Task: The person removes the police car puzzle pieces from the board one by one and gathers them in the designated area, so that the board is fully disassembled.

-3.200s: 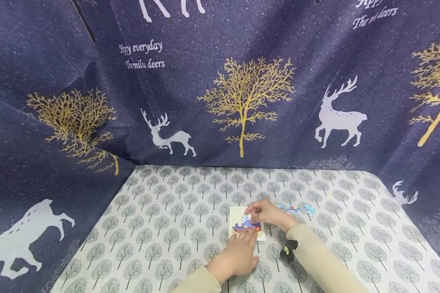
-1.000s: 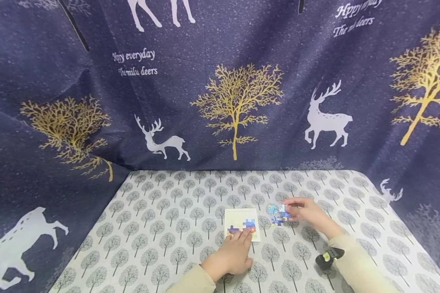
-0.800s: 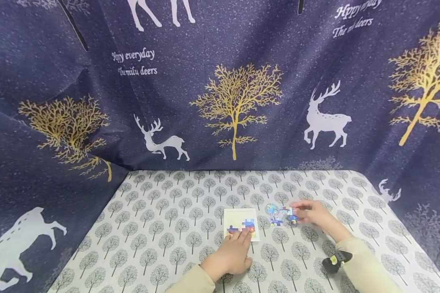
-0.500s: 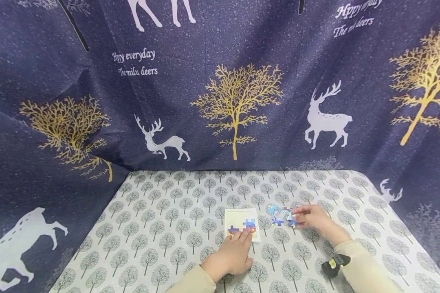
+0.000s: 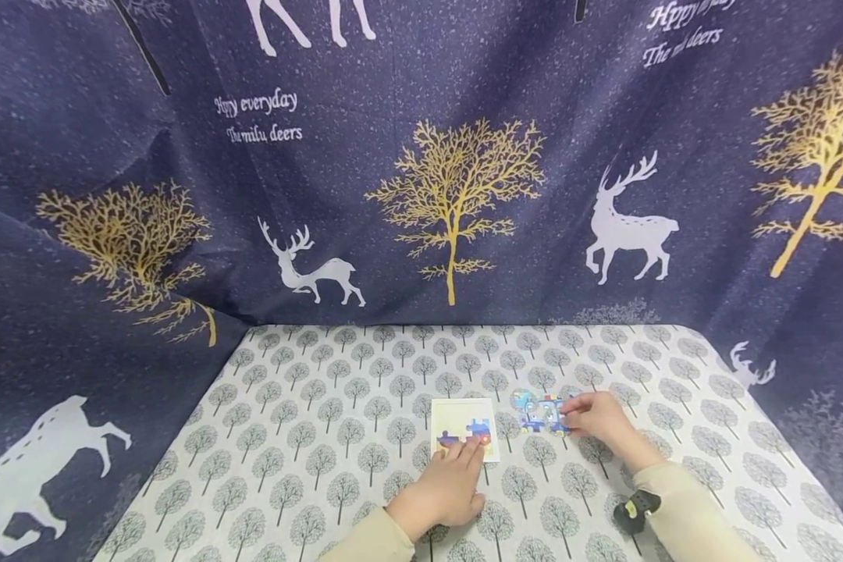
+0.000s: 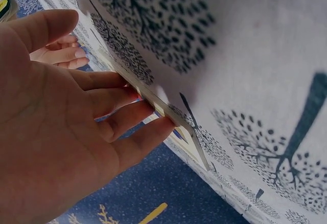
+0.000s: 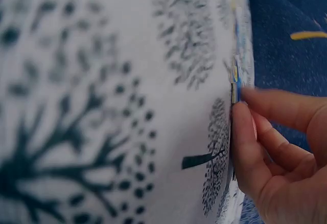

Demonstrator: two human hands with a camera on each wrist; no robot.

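A pale picture-puzzle tray lies on the table with a few blue, purple and red pieces fitted in its lower part. My left hand rests its straight fingertips on the tray's near edge; the left wrist view shows the fingers lying over that thin edge. To the right of the tray sit several loose light-blue puzzle pieces in a close group. At that group's right side my right hand pinches a blue puzzle piece between thumb and finger, flat against the tabletop. The fingers partly hide this piece.
A white tablecloth with grey tree prints covers the table. Behind and at the sides hangs a dark blue curtain with deer and gold trees. A black strap device sits on the right sleeve.
My right hand has gone from above the tray to the loose pieces on the right, and those pieces have shifted about. The left hand has stayed on the tray's near edge.
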